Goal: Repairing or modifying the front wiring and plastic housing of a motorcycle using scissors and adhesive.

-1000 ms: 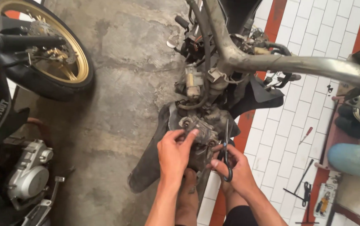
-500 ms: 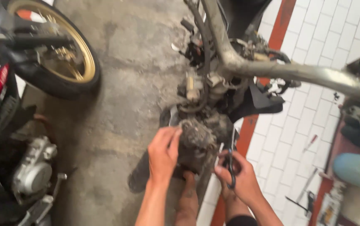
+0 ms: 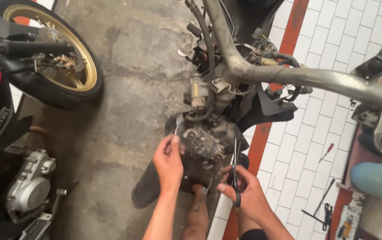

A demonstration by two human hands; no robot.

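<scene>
I look down on a stripped scooter frame [image 3: 315,78] with a dirty engine block [image 3: 204,142] under its grey tube. My left hand [image 3: 168,162] grips the left side of the engine, fingers curled on its edge. Pliers with dark handles [image 3: 235,178] are in my right hand [image 3: 244,191], their jaws pointing up against the engine's right side. My bare foot [image 3: 196,209] rests on the floor between my arms.
A motorcycle with a gold-rimmed front wheel [image 3: 62,66] and a silver engine case [image 3: 28,184] stands at the left on the concrete. A red-handled screwdriver [image 3: 326,152] and black tools [image 3: 320,209] lie on the white tiles at the right. A blue cylinder [image 3: 377,182] sits at the right edge.
The view has shifted slightly. My left hand slid from the top of the engine to its left side. The right hand stays on the pliers at the right.
</scene>
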